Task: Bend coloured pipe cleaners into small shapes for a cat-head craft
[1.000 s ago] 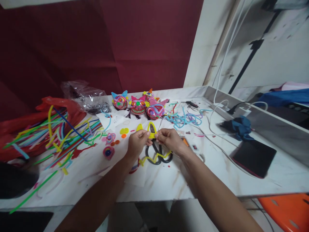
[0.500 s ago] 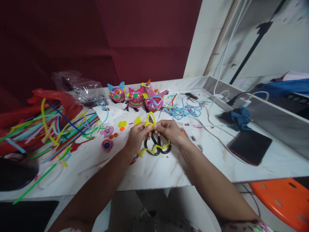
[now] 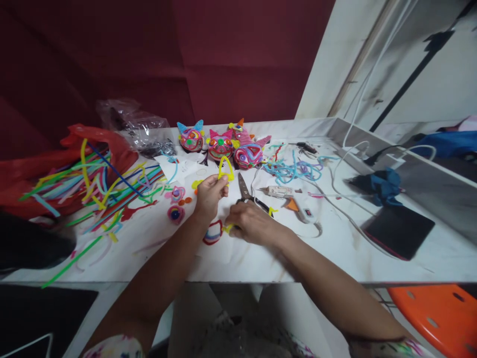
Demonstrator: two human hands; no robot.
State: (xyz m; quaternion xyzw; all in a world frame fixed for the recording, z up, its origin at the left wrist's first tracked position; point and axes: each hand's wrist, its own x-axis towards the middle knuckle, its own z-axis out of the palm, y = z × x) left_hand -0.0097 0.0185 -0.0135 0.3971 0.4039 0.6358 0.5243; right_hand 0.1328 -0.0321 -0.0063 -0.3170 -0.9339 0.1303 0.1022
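Note:
My left hand [image 3: 213, 195] pinches a bent yellow pipe cleaner [image 3: 224, 164], whose pointed loop stands up above the fingertips. Lower and to the right, my right hand [image 3: 248, 223] is curled over the black handles of a pair of scissors [image 3: 244, 189] lying on the table. A zigzag yellow pipe cleaner [image 3: 272, 212] shows on both sides of this hand. The fingers hide whether they grip the scissors or the zigzag piece. Just left of the right fingertips lies a red, white and blue pipe-cleaner piece [image 3: 213, 242].
Several pipe-cleaner animal heads [image 3: 220, 145] line the back. Loose pipe cleaners spill from a red bag [image 3: 128, 146] at the left. A glue gun [image 3: 279, 191], a white switch box [image 3: 306, 211], blue strands [image 3: 294, 169], cables and a black flat case [image 3: 400, 231] lie rightward.
My hands have parted. The left stays up with the yellow loop, while the right has come down onto the scissors' handles. The camera view has shifted slightly.

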